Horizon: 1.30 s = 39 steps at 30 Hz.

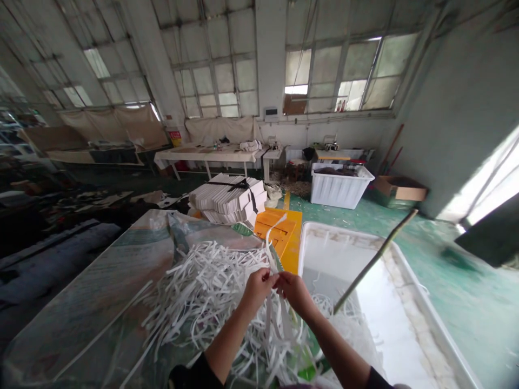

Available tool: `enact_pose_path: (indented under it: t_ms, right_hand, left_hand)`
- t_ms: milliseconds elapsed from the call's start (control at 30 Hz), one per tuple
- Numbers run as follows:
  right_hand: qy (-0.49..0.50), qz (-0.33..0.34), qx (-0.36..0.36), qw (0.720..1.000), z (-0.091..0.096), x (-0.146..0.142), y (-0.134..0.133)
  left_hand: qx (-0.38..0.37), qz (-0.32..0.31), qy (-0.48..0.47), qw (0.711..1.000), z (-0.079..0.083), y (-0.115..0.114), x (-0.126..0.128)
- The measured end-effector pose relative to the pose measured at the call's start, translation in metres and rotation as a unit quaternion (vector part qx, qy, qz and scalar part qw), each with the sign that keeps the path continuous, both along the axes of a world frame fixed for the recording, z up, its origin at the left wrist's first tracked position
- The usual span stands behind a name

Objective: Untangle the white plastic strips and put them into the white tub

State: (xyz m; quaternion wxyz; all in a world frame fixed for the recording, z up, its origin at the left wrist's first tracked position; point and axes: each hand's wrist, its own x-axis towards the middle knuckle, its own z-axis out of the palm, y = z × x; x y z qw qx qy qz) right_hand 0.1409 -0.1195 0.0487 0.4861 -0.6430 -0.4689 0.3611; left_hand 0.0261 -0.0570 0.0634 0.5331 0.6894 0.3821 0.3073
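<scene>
Fingers [265, 276] pinched, left hand [255, 289] and right hand [295, 292] grip a white strip [268, 246] above the strip pile [214, 281], apparently keeping it clear.

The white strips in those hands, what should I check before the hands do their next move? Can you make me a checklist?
1. Left hand has a grip: ok, its fingertips pinch the held white strips.
2. Right hand is there too: ok, its fingertips meet the left hand's at the strips.
3. Strips hang clear of the tangled pile: cannot tell, the lower ends blend into it.
4. Number of strips pinched: cannot tell, fingers hide them.
5. Stick is out of the white tub: not ok, it slants up from inside, apart from both hands.
</scene>
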Motion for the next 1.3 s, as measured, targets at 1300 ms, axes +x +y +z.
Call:
enact_pose_path:
  t_ms: [1300]
  right_hand:
    - [0.358,-0.097,-0.042,0.928,-0.054,-0.027,-0.041]
  left_hand:
    - [-0.204,0.040,0.028,0.978,-0.072,-0.067,-0.029]
